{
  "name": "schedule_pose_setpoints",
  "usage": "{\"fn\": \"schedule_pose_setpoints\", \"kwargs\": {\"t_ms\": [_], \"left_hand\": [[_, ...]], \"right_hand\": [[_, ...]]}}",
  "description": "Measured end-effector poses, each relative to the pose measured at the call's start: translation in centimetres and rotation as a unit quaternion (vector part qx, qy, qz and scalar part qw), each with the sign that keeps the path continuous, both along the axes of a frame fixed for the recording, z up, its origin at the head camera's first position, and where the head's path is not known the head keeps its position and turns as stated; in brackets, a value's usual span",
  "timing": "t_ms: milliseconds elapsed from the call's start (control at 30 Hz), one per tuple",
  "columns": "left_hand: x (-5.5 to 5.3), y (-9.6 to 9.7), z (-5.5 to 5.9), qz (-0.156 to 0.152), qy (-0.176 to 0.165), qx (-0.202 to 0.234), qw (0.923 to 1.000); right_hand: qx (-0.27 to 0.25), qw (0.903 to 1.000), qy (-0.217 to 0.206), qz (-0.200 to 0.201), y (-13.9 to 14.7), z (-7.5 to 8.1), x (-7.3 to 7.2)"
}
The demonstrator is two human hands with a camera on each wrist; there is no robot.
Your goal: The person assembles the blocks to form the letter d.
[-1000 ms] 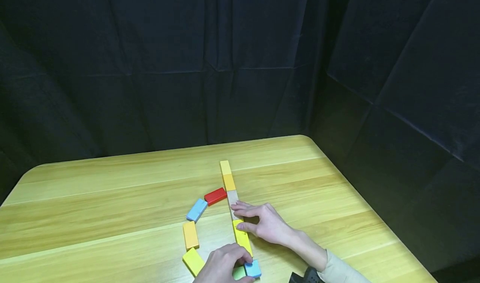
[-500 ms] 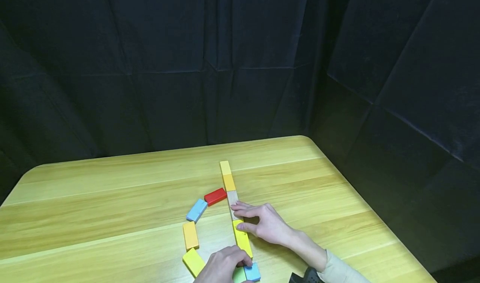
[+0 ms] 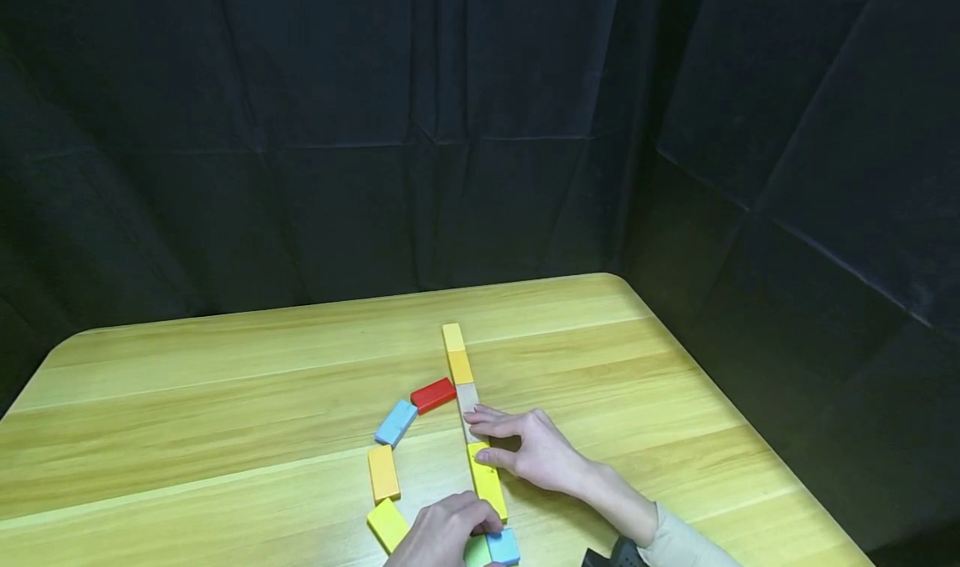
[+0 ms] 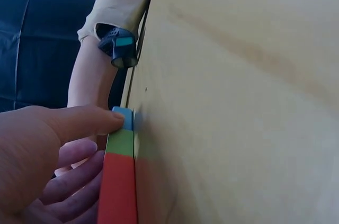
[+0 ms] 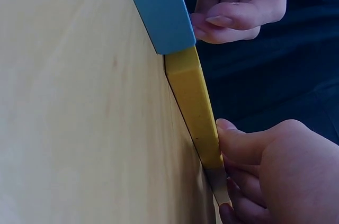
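At the near end of a line of wooden blocks, my left hand pinches a small blue block between thumb and index finger. The blue block lies against a green block, and in the left wrist view a red block follows the green one. My right hand rests on the straight row, its thumb on a yellow block and its fingertips on a pale grey block. From the right wrist, the blue block shows at the yellow block's end.
An orange block and a light yellow block continue the row to the back. A red block, a light blue block, an orange block and a yellow block curve round on the left. Dark curtains surround the wooden table.
The blue block has shifted slightly left and toward the near edge under my left fingers, and it now lies straighter beside the green block. My right hand has stayed in place.
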State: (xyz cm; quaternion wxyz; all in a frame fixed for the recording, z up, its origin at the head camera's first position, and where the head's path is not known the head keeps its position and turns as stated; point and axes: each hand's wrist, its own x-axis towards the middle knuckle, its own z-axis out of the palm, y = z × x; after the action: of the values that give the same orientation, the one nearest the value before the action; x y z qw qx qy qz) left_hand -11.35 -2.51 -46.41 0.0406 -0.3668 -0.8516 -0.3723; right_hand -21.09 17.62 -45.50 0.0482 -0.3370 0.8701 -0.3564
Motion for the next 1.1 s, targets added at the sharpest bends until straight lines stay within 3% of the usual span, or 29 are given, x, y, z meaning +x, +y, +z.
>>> {"fn": "schedule_pose_setpoints", "kwargs": {"t_ms": [400, 633, 1100], "left_hand": [[0.04, -0.45, 0.02, -0.002, 0.019, 0.004, 0.9998], [-0.21, -0.63, 0.14, -0.010, 0.002, -0.006, 0.9999], [-0.07, -0.60, 0.25, -0.003, 0.016, -0.008, 0.9998]], "right_hand": [[-0.006, 0.9999, -0.009, -0.001, 0.12, -0.04, -0.08], [-0.005, 1.0000, -0.003, 0.003, 0.06, -0.12, -0.16], [0.002, 0.9999, -0.010, 0.007, 0.17, -0.10, -0.19]]}}
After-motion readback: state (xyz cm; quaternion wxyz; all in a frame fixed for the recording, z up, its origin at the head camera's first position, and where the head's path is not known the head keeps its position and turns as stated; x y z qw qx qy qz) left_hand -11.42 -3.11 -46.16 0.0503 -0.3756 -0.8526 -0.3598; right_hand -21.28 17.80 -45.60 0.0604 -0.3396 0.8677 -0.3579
